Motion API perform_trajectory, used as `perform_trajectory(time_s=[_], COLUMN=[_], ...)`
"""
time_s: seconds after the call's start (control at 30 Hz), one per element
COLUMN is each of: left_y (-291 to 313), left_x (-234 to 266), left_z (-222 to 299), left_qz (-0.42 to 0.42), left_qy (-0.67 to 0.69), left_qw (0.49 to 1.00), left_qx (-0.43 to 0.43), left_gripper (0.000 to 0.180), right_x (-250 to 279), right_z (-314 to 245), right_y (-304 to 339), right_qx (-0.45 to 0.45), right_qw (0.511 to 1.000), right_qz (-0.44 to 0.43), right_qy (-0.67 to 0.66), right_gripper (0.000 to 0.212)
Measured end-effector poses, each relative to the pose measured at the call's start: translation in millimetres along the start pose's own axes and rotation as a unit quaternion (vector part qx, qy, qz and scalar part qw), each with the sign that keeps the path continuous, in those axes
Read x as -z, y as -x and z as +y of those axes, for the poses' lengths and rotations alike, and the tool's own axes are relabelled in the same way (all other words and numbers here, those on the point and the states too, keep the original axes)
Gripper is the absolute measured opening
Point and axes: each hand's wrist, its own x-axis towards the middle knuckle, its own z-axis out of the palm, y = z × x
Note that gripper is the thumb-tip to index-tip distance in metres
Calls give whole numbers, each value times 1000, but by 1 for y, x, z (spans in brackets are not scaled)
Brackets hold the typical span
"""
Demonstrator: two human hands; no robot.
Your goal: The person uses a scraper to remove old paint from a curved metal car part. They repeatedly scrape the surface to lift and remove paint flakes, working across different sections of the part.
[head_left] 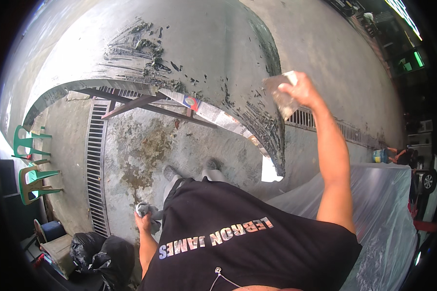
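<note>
A large curved grey panel spreads in front of me, with rough dark patches and streaks along its near edge. Newspaper strips line that edge from beneath. My right hand is raised beside the panel's right corner, closed on a flat grey-brown piece with a pale end. Motion blurs this piece, so its exact kind is unclear. Down by my left side, my left hand grips a crumpled grey rag, away from the panel.
Brown beams support the panel from below. A floor grate runs along the left, near green chairs. Black bags lie at lower left. Clear plastic sheeting drapes at right, with a blue bucket beyond it.
</note>
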Motion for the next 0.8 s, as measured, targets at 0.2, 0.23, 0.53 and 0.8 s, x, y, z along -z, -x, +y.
perform_trajectory(time_s=[0.2,0.23,0.53,0.8], left_y=[9,10,11,27], left_x=[0,4,-3,3], left_z=[9,2,3,6], left_qz=[-1,2,-2,8], left_qy=[56,31,10,34], left_qw=[998,999,1000,999], left_qx=[29,37,11,32], left_gripper=[70,69,69,66], right_x=[-10,0,-1,-26], right_z=[-17,-7,-7,-5], right_y=[4,-5,-15,-21], right_qx=[-20,-10,3,16], right_qw=[985,993,995,991], right_qz=[-49,-31,-23,-48], right_qy=[163,115,101,125], right_gripper=[24,25,31,33])
